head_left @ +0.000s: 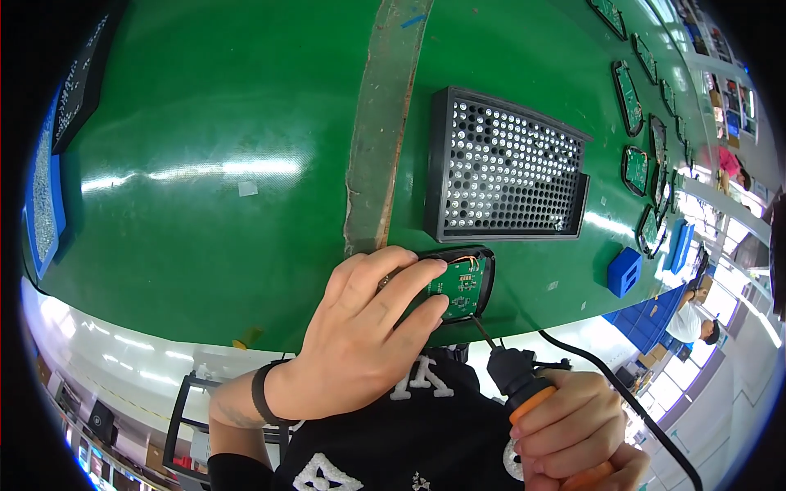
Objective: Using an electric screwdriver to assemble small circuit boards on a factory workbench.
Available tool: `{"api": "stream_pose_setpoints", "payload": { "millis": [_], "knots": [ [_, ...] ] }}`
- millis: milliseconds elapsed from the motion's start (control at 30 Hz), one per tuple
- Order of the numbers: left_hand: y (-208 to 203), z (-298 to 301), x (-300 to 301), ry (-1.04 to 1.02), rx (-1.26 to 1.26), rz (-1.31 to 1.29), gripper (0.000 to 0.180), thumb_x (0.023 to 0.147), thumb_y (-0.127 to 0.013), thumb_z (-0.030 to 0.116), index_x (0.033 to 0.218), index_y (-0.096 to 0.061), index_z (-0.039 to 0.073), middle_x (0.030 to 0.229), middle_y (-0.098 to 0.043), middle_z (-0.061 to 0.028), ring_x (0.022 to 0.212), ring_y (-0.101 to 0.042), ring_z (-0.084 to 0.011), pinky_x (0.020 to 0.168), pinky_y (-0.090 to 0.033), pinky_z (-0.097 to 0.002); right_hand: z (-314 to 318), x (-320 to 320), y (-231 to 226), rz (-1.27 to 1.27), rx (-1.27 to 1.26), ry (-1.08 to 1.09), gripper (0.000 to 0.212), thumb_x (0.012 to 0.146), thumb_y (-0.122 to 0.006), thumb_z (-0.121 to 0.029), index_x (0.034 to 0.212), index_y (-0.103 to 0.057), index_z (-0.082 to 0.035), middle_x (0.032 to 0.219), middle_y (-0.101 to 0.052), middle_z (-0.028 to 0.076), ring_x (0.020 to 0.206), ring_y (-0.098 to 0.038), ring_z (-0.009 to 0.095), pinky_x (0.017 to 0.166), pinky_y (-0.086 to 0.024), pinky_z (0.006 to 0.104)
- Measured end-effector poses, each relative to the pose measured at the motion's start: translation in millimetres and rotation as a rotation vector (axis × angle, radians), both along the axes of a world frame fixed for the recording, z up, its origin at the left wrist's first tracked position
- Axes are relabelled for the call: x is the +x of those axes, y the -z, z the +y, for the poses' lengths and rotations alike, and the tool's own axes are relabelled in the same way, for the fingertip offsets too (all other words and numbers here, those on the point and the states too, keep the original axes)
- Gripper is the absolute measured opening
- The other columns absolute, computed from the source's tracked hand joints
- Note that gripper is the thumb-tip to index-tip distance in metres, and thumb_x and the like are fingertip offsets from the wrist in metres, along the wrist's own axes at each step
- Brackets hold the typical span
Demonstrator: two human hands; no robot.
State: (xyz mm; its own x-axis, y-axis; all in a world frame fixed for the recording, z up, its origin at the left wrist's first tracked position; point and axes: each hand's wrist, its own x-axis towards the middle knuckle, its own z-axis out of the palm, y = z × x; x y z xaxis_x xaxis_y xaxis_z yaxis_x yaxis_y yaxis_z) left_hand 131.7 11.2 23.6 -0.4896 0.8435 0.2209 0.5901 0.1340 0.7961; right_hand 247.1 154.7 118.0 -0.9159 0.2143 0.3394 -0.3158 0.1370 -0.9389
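My left hand [368,331] holds a black plastic housing [489,286] down near the table's front edge, fingertips and thumb pressing on it. Inside the housing lies a green circuit board [463,286], with orange wires at its far end; my fingers cover its left part. My right hand [573,425] is wrapped round an orange and black electric screwdriver [512,375]. The tool is tilted, its thin bit reaching the housing's near right corner. Whether a screw sits under the bit is too small to tell.
Just beyond the housing stands a black tray [436,164] of screws in rows of holes. Several housings with green boards [635,169] lie at right, near a blue block [625,272]. A black cable [630,393] runs at lower right. A blue bin [59,221] stands far left.
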Motion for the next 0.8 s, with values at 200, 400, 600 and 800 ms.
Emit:
{"api": "stream_pose_setpoints", "payload": {
  "millis": [200, 400, 600, 800],
  "knots": [
    [-2.3, 8.6, 6.1, 0.001, 0.047, -0.026, 0.034, 0.061, -0.073, 0.007, 0.093, -0.062, 0.006, 0.111, -0.056, -0.0081, 0.099, -0.051, -0.0289, 0.080, -0.038, -0.0393, 26.7, -44.3, -3.0, 0.109, -0.020, -0.044, 0.041, 0.082, -0.057, -0.006, 0.118, -0.038, -0.013, 0.067, -0.050, 0.002, 0.046, -0.050, 0.012, 0.044, -0.044, 0.0263],
    [-17.0, 1.8, -2.1, -0.207, -0.118, 0.015, 0.034, 0.060, -0.074, 0.013, 0.092, -0.063, 0.007, 0.108, -0.054, -0.0077, 0.098, -0.048, -0.0287, 0.084, -0.033, -0.0396, 38.3, -75.1, 9.2, 0.287, 0.076, 0.127, 0.027, 0.083, -0.048, -0.013, 0.108, -0.042, -0.005, 0.067, -0.042, -0.002, 0.050, -0.044, 0.006, 0.052, -0.037, 0.0208],
    [-12.7, -2.4, -6.1, -0.291, -0.200, 0.024, 0.035, 0.058, -0.077, 0.017, 0.090, -0.064, 0.008, 0.106, -0.051, -0.0067, 0.099, -0.044, -0.0282, 0.085, -0.029, -0.0395, 41.8, -77.7, 13.6, 0.264, 0.063, 0.103, 0.030, 0.084, -0.046, -0.016, 0.112, -0.040, -0.005, 0.068, -0.043, -0.001, 0.051, -0.042, 0.009, 0.053, -0.037, 0.0242],
    [-14.6, -1.8, -7.5, -0.290, -0.203, 0.009, 0.034, 0.058, -0.076, 0.016, 0.089, -0.065, 0.009, 0.106, -0.051, -0.0067, 0.098, -0.045, -0.0281, 0.084, -0.029, -0.0394, 39.6, -75.5, 13.4, 0.241, -0.004, 0.147, 0.018, 0.083, -0.049, -0.017, 0.097, -0.044, -0.006, 0.064, -0.043, -0.001, 0.051, -0.042, 0.009, 0.053, -0.036, 0.0228]
  ]
}}
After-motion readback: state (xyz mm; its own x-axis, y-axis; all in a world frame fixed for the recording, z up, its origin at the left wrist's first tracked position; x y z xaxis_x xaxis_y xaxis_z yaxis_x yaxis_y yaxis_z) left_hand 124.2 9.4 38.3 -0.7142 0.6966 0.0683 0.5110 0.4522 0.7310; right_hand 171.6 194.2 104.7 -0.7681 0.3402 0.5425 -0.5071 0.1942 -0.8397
